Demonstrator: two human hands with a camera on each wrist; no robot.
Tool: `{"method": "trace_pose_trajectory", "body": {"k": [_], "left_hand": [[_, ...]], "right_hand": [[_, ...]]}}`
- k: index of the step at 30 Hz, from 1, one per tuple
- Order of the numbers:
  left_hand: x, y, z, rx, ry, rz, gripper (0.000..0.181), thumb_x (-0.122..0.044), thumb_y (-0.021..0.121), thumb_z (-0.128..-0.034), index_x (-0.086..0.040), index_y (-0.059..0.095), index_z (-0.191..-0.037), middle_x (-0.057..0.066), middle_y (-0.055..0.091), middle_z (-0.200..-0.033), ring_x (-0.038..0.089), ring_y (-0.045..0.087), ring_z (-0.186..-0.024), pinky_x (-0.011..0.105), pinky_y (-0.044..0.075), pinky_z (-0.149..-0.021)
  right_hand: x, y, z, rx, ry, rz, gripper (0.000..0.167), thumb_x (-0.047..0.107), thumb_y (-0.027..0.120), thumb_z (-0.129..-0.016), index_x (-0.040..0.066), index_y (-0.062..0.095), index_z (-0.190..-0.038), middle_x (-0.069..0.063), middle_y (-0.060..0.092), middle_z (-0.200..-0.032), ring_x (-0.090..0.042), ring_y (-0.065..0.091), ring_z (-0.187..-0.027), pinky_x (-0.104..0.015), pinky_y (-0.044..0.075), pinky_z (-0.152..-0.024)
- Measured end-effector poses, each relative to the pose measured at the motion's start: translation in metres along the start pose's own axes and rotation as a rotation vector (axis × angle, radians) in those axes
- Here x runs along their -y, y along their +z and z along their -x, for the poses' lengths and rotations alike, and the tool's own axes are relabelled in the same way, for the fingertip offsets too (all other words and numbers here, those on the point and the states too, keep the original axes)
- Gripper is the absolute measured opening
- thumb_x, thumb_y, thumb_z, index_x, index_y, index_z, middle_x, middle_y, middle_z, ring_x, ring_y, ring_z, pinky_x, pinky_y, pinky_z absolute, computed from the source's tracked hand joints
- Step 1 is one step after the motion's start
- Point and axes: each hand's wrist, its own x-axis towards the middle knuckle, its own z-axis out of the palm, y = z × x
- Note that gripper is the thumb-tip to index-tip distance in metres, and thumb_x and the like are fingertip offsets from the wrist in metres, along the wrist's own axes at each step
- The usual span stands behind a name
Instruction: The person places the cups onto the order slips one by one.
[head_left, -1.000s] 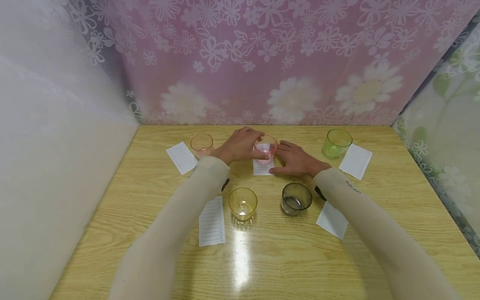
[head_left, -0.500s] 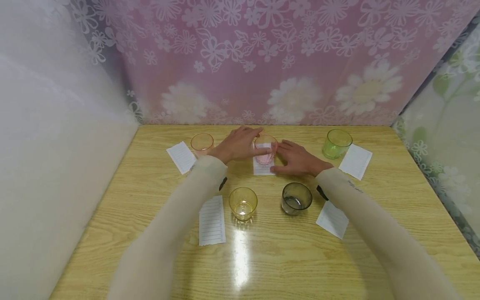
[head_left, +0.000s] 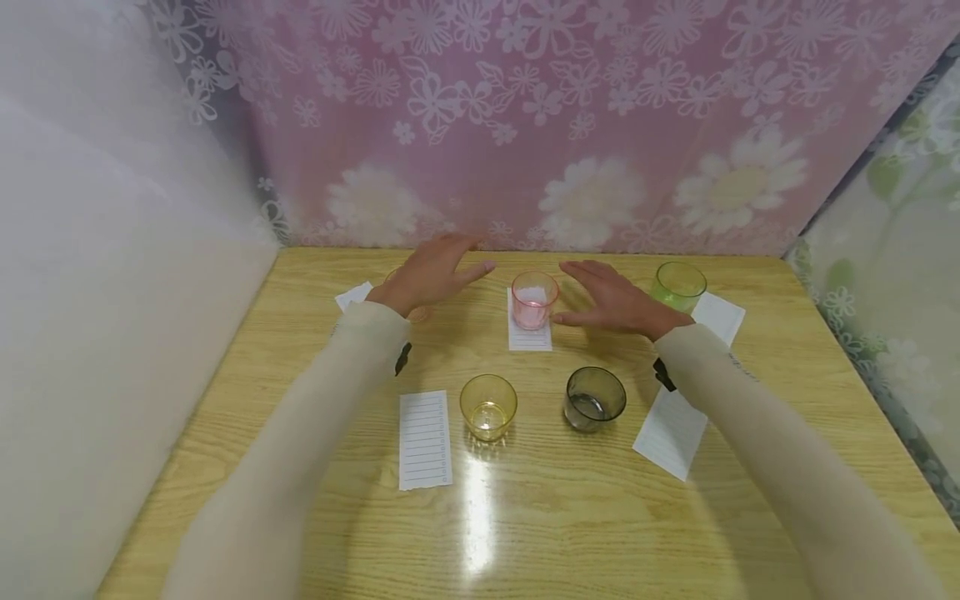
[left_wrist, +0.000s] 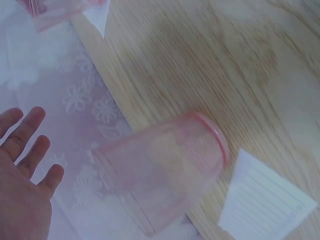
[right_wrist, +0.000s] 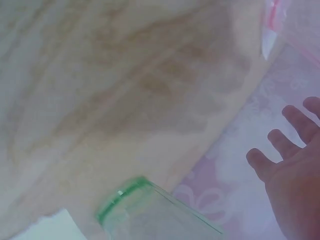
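Observation:
A pink glass cup stands upright on a lined paper slip near the table's back edge, between the two hands and touched by neither. To its left, the left hand is in the air with straight fingers, holding nothing. That hand mostly hides a peach glass cup in the head view; the left wrist view shows this peach cup plainly. On the pink cup's right, the right hand hovers close by, fingers extended and holding nothing. A green glass cup stands behind the right wrist.
A yellow glass cup and a dark grey glass cup stand nearer the front of the wooden table. Further paper slips lie beside the yellow cup, front right and back right. A flowered pink curtain hangs behind.
The left hand has let go of the pink cup and moved left, now covering the peach cup. The right hand has drawn back slightly to the right. The pink cup stays on its slip.

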Motion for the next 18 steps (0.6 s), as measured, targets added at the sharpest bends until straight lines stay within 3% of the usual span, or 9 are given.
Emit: {"method": "trace_pose_trajectory", "body": {"k": [4,12,18], "left_hand": [[0.013,-0.008,0.012,-0.017,-0.002,0.017,0.070,-0.062,0.042,-0.1141,-0.030,0.028,-0.174,0.003,0.050,-0.169,0.031,0.031,-0.165,0.060,0.017,-0.136],[0.039,-0.019,0.030,-0.035,-0.078,0.015,0.068,-0.058,0.043,-0.1150,-0.024,0.034,-0.173,0.009,0.051,-0.166,0.039,0.029,-0.163,0.067,0.022,-0.131],[0.061,-0.022,0.048,-0.052,-0.104,0.019,0.069,-0.055,0.045,-0.1154,-0.021,0.031,-0.174,0.013,0.043,-0.173,0.042,0.028,-0.164,0.067,0.022,-0.132]], "right_hand": [[0.005,-0.009,-0.001,-0.010,-0.005,-0.015,0.103,0.063,0.074,-0.098,0.019,0.022,-0.176,-0.017,0.021,-0.181,-0.045,0.015,-0.168,-0.076,0.018,-0.129],[0.027,-0.021,-0.013,-0.011,-0.051,0.023,0.099,0.065,0.069,-0.100,0.020,0.024,-0.176,-0.016,0.025,-0.180,-0.043,0.021,-0.167,-0.073,0.019,-0.130],[0.045,-0.028,-0.027,-0.007,-0.063,0.059,0.098,0.067,0.066,-0.101,0.022,0.022,-0.176,-0.012,0.022,-0.182,-0.041,0.016,-0.169,-0.070,0.017,-0.132]]}}
